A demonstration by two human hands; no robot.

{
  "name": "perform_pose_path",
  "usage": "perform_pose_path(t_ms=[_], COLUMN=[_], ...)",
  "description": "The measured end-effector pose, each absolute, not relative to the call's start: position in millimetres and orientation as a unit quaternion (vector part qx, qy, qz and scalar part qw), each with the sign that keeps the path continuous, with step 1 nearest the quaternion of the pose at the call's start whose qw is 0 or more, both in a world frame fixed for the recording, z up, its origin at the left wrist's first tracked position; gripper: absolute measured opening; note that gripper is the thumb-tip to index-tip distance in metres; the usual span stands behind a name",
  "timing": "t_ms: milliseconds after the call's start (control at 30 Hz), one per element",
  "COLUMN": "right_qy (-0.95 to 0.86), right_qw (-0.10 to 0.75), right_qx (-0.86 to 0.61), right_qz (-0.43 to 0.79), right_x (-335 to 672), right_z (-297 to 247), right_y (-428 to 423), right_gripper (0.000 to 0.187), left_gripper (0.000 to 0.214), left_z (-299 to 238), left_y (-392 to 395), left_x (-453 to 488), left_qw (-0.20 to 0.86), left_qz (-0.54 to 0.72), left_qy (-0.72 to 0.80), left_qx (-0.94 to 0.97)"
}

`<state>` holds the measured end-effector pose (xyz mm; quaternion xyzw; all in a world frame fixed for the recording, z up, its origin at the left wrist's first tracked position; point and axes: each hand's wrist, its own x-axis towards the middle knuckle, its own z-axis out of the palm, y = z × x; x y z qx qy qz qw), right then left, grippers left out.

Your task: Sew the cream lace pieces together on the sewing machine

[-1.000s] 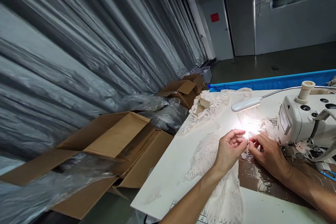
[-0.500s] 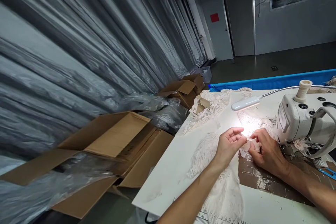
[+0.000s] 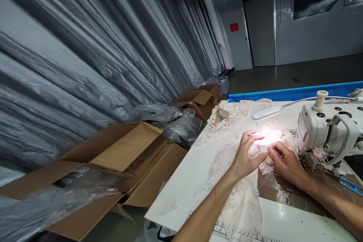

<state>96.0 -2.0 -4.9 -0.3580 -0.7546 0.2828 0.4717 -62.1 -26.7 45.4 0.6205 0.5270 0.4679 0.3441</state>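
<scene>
Pale lace fabric (image 3: 266, 167) lies bunched under the bright lamp, left of the sewing machine (image 3: 326, 126). My right hand (image 3: 287, 164) pinches an edge of this lace between thumb and fingers. Beside it, my left hand (image 3: 247, 157) has its fingers spread and its thumb stretched toward the right fingertips, near the lace; it seems to grip nothing. A second stretch of pale lace (image 3: 244, 211) runs beneath my left forearm to the table's front edge. Glare from the lamp washes out part of the fabric behind my hands.
The lamp (image 3: 266, 113) hangs on a bent arm over the white table (image 3: 167, 200). More lace (image 3: 238, 111) and a cardboard piece (image 3: 220, 115) lie at the far corner. Blue-handled snips (image 3: 351, 186) rest at the right. Open cardboard boxes (image 3: 127, 145) stand left of the table.
My left hand has opened from a pinch, its fingers spreading apart. More of the lace shows between my hands. The whole view has shifted slightly.
</scene>
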Motion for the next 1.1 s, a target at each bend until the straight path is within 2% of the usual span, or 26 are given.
perform_pose_path(t_ms=[133, 233, 300, 500, 767, 1100], right_qy=[-0.687, -0.629, -0.617, -0.687, -0.725, -0.756], right_qw=[0.469, 0.451, 0.431, 0.433, 0.413, 0.419], right_qx=[-0.331, -0.314, -0.326, -0.335, -0.331, -0.338], right_qz=[0.445, 0.550, 0.572, 0.478, 0.441, 0.371], right_x=[93, 94, 97, 104, 105, 105], right_z=[1, 5, 8, 5, 6, 7], right_y=[-4, -2, -1, 2, -2, -4], right_gripper=[0.030, 0.039, 0.041, 0.034, 0.021, 0.017], left_gripper=[0.025, 0.029, 0.032, 0.035, 0.033, 0.040], left_z=[44, 42, 41, 45, 46, 41], left_y=[-26, -24, -24, -23, -25, -24], left_x=[-60, -59, -59, -62, -61, -62], left_qw=[0.385, 0.456, 0.488, 0.510, 0.510, 0.522], left_qz=[0.443, 0.449, 0.458, 0.468, 0.461, 0.439], left_qy=[0.513, 0.499, 0.490, 0.495, 0.502, 0.488], left_qx=[0.627, 0.585, 0.558, 0.525, 0.525, 0.544])
